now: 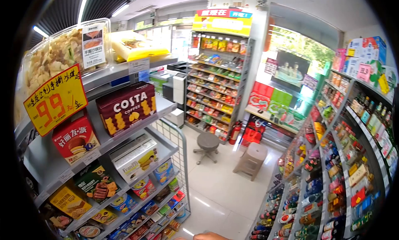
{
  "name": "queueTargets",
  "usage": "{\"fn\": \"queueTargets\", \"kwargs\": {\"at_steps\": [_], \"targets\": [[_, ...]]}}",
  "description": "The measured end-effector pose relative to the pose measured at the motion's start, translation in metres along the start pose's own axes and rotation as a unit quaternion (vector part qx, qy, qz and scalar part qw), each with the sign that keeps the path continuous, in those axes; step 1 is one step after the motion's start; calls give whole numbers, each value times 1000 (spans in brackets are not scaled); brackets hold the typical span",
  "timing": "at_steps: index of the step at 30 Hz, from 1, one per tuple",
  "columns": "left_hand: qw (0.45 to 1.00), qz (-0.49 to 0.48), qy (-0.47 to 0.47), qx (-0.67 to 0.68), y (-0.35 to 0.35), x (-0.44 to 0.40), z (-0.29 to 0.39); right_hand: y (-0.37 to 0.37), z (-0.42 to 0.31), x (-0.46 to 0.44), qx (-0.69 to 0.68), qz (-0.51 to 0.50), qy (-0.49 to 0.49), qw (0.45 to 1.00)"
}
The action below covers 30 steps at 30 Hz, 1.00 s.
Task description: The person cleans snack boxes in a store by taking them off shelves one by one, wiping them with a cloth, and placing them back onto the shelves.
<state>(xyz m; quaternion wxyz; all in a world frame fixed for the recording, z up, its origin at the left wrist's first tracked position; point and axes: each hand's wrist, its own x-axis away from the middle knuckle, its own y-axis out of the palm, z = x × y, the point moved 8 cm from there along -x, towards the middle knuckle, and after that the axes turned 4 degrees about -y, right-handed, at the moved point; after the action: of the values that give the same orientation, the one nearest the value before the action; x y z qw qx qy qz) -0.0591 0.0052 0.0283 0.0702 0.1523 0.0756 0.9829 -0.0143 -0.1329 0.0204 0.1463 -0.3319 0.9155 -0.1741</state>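
At the very bottom edge, part of my right hand [212,236] shows, cut off by the frame. A thin sliver of skin beside it, seemingly my left hand [180,238], barely enters the view. The fingers of both are out of sight, so whether they hold anything is unclear. Closest to them is the lower end of a snack shelf [166,149] on the left. It carries a maroon COSTA coffee box [126,108], a red pie box [76,139], a white Franzzi box [135,157] and a green biscuit pack [98,182].
A tiled aisle [208,177] runs ahead, with a round grey stool [207,142] and a plastic stool [251,160] standing in it. Bottle shelves [328,173] line the right. A candy rack [216,86] and a red fire extinguisher [235,132] stand at the back.
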Motion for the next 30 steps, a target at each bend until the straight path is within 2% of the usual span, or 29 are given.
{"fn": "queueTargets", "kwargs": {"at_steps": [2,4,6,8,10,12,13,14,16,17,20,24,30], "targets": [[999,39,23,6,-8,1,7,1,-2,-16,20,-44,-18,999],[997,70,31,28,-12,5,25,-10,-23,-32,-49,-48,-49,996],[993,103,13,51,-20,8,23,-9,-25,-41,-56,-83,-72,992],[985,145,58,72,-28,11,31,-7,-28,-50,-112,-145,-20,983],[980,178,65,57,-44,18,20,-2,-30,-57,-138,-188,-13,972],[963,245,85,75,-61,31,16,3,-34,-66,-120,-222,-98,963],[958,263,87,80,-68,39,12,8,-29,-72,-96,-200,-150,964],[947,303,61,82,-72,50,15,11,-28,-77,-108,-209,-153,960],[928,356,86,71,-80,68,10,23,-14,-86,-69,-321,-33,944],[914,389,87,77,-82,76,11,28,-25,-92,-145,-365,-31,919],[875,472,79,70,-81,100,13,36,-16,-104,-156,-381,-52,910],[823,555,69,100,-70,121,11,45,-17,-120,-277,-374,-99,880],[765,632,33,116,-36,129,-12,84,-11,-111,-188,-543,-42,818]]}}
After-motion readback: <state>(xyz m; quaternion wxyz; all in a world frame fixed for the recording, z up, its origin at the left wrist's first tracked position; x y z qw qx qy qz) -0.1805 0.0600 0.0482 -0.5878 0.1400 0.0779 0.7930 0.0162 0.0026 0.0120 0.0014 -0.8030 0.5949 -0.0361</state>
